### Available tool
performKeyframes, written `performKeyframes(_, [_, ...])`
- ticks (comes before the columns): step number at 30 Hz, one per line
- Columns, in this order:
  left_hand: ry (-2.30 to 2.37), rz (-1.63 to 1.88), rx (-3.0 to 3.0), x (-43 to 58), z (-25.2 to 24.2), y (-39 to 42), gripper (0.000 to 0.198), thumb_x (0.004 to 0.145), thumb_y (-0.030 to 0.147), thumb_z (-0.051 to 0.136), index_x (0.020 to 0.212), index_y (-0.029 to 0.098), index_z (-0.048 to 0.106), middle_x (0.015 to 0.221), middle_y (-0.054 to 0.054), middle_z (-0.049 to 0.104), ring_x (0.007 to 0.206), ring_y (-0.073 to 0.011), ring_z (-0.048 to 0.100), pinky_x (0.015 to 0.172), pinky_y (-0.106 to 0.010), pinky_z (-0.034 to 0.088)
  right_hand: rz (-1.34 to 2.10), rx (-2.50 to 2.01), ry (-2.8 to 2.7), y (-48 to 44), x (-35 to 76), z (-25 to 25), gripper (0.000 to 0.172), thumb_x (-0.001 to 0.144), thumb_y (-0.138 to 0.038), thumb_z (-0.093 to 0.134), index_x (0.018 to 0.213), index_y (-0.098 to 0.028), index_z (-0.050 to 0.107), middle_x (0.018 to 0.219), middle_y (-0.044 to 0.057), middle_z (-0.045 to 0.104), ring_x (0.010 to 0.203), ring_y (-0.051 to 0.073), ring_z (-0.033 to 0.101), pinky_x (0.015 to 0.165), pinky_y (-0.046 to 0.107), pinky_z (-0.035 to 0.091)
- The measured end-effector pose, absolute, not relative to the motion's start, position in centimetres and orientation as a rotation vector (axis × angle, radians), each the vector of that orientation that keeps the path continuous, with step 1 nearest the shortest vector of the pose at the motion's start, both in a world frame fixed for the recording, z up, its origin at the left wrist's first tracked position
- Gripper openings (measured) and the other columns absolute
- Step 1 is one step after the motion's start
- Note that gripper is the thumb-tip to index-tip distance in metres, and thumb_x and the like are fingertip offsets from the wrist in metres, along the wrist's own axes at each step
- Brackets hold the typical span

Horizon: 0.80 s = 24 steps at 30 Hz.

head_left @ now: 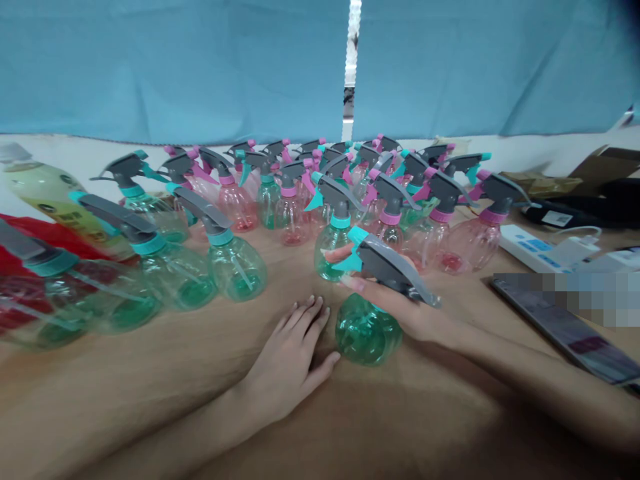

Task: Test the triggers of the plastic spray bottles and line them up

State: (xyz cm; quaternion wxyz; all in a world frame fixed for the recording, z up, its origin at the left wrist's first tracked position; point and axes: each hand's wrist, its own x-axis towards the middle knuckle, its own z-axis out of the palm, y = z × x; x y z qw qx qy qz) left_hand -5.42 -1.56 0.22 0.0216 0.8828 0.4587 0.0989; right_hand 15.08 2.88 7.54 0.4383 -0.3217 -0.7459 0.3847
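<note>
Gripped at the neck by my right hand is a green spray bottle with a grey and turquoise trigger head. Its body tilts slightly, and I cannot tell whether its base touches the table. My left hand lies flat on the wooden table, fingers stretched out, just left of that bottle and holding nothing. Close behind the held bottle stands another green spray bottle. To the left, several more green ones form a slanting row, among them a green spray bottle with a turquoise collar.
Many pink and green spray bottles crowd the back, including a pink spray bottle. A large yellow-labelled bottle and a red bag are at far left. On the right lie a phone and a white power strip. A blue curtain hangs behind.
</note>
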Motion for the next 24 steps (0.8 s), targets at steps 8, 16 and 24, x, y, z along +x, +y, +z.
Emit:
performKeyframes(8, [1.413,0.330,2.728,-5.55,0.14,-1.59,0.058,0.096,0.046,0.045,0.143,0.012,0.037,0.149,-0.017,0.039,0.138,-0.0307,0.034,0.110,-0.049,0.031,0.923,-0.789,-1.847,3.13,14.97,7.14,0.020,0.086,-0.033,0.060,0.104,-0.024,0.061,0.080,-0.001,0.061,0.068,0.014,0.054,0.065,0.029,0.044])
performKeyframes(16, [1.431,0.292,2.743,-5.49,0.04,-1.46,0.059,0.096,0.047,0.044,0.141,0.009,0.038,0.149,-0.018,0.038,0.138,-0.0299,0.034,0.110,-0.049,0.030,0.973,-0.787,-1.820,2.93,14.79,7.67,0.017,0.086,-0.030,0.059,0.101,-0.022,0.061,0.080,-0.001,0.061,0.062,0.012,0.051,0.061,0.028,0.043])
performKeyframes(24, [1.418,0.279,2.753,-5.45,0.37,-1.54,0.059,0.097,0.046,0.043,0.140,0.007,0.039,0.148,-0.019,0.039,0.138,-0.0303,0.033,0.110,-0.050,0.031,0.987,-0.760,-1.810,3.09,14.83,7.46,0.016,0.086,-0.031,0.060,0.100,-0.024,0.062,0.077,-0.002,0.060,0.059,0.012,0.050,0.060,0.029,0.043])
